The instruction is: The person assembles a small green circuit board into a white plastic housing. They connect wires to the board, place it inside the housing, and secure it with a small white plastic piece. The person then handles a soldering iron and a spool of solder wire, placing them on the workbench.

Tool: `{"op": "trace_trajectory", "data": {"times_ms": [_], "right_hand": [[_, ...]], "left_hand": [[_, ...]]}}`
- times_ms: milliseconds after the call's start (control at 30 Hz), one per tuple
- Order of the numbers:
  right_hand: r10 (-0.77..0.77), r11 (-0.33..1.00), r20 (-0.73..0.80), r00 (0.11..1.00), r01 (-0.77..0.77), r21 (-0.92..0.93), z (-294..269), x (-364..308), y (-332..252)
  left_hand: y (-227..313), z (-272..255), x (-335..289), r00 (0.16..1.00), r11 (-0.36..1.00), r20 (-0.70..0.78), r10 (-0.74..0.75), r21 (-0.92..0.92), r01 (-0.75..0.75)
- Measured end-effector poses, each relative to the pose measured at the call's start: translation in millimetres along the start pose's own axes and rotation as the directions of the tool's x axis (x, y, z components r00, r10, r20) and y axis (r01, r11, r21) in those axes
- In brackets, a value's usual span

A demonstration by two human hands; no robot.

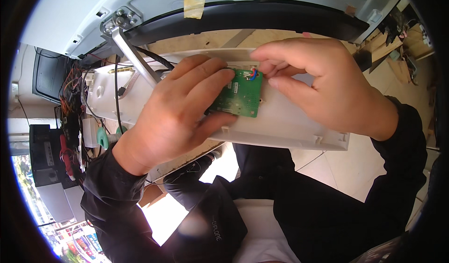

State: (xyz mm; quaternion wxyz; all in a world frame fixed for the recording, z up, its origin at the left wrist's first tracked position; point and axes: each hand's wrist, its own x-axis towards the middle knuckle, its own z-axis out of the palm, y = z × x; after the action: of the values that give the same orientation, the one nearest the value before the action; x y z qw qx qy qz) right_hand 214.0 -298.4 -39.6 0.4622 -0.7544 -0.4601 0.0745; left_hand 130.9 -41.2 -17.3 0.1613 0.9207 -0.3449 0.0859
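Note:
A green circuit board (247, 97) is tilted over a long white plastic panel (299, 131). My left hand (175, 108) is closed on the board's left side, fingers along the upper edge and thumb at the lower edge; it covers the board's left part. Short red and blue wires (254, 74) curve from a small white connector at the board's upper right corner. Right beside them is my right hand (318, 78), its fingers curled in toward the thumb. Whether its fingertips grip the wires cannot be made out.
Beyond the panel a large grey cover (280, 1) stands raised, with a metal support arm (133, 57) at its left. Black cables (117, 94) cross the panel's left part. A green spool (104, 136) and tangled wires (70, 108) lie at left; wooden pieces (388, 47) at far right.

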Motion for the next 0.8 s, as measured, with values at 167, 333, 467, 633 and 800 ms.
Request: {"op": "trace_trajectory", "data": {"times_ms": [167, 333, 467, 633, 800], "right_hand": [[-0.211, 0.967, -0.025, 0.977, 0.205, -0.148, 1.4, 3.7, 6.1], [-0.245, 0.953, -0.012, 0.969, 0.239, -0.186, -0.1, 6.0, 6.3], [-0.251, 0.952, -0.004, 0.968, 0.246, -0.181, -0.3, 6.8, 5.2], [-0.232, 0.956, 0.024, 0.972, 0.233, -0.181, -1.1, 6.1, 3.5], [-0.179, 0.968, 0.062, 0.982, 0.187, -0.168, -2.3, 6.2, -2.2]], "left_hand": [[0.2, 2.1, -0.7, 0.999, 1.0, -0.023, -0.025, -0.019, 0.024], [-2.2, 1.4, -0.7, 1.0, 0.999, -0.019, -0.006, -0.038, 0.006], [-2.0, 2.5, -0.1, 1.0, 0.999, -0.03, 0.002, -0.041, -0.003], [-2.2, 4.0, -0.5, 0.999, 0.999, -0.031, 0.014, -0.048, -0.015], [-1.1, 3.4, -1.5, 0.999, 0.999, -0.029, 0.012, -0.042, -0.014]]}}
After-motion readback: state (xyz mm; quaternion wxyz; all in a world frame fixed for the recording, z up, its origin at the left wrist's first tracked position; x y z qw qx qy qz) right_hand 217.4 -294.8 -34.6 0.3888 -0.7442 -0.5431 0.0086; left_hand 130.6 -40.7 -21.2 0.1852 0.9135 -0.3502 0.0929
